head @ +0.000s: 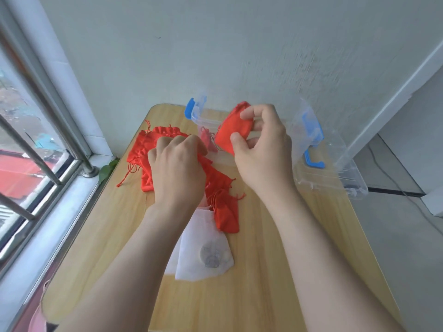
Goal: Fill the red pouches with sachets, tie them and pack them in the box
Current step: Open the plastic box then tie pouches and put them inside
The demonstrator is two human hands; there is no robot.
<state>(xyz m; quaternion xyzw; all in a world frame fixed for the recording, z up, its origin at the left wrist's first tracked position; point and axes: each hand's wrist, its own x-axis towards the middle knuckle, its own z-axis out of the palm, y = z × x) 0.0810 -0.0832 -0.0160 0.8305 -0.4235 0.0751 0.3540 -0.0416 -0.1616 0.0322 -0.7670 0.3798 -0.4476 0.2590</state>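
My right hand pinches a filled red pouch and holds it in the air over the clear plastic box at the table's far side. Inside the box lies one tied red pouch. My left hand presses down on a heap of empty red pouches, its fingers curled into the fabric. Another red pouch lies just right of my left wrist. White sachets lie in a small stack on the wooden table between my forearms.
The box's clear lid with blue clips lies at the table's right edge, partly overhanging it. A window with metal bars runs along the left. A white wall stands right behind the table. A green leaf pokes up at the table's left edge.
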